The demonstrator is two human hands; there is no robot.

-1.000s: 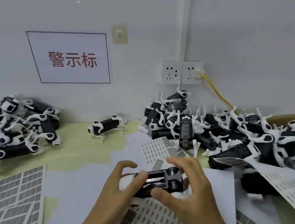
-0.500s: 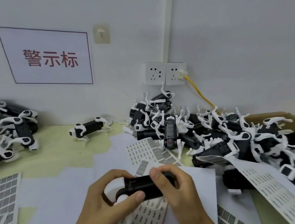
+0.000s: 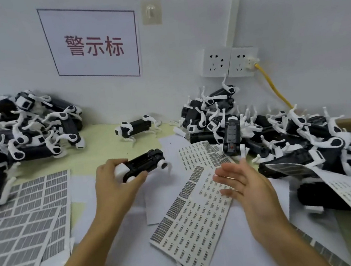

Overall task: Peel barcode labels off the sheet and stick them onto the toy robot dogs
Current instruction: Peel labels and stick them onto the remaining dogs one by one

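Two heaps of toy robot dogs flank my workspace, one at the far left [image 3: 23, 132] and a bigger one at the right [image 3: 279, 134], which I read as sorting: one side done, one side waiting, though I cannot tell which is which. My left hand [image 3: 114, 183] has its grip curled round a single dog [image 3: 143, 167], held on its side just above the counter [image 3: 97, 141], probably so a flat face is open for a label. My right hand [image 3: 248, 183] hangs over the label sheet [image 3: 192, 214] with fingers spread and loose, holding nothing. That sheet lies just beside the held dog, in easy reach. I judge the next step is picking a fresh barcode. One lone dog [image 3: 137, 128] stands upright by the wall, apart from both heaps. More sheets [image 3: 26, 215] lie at my left.
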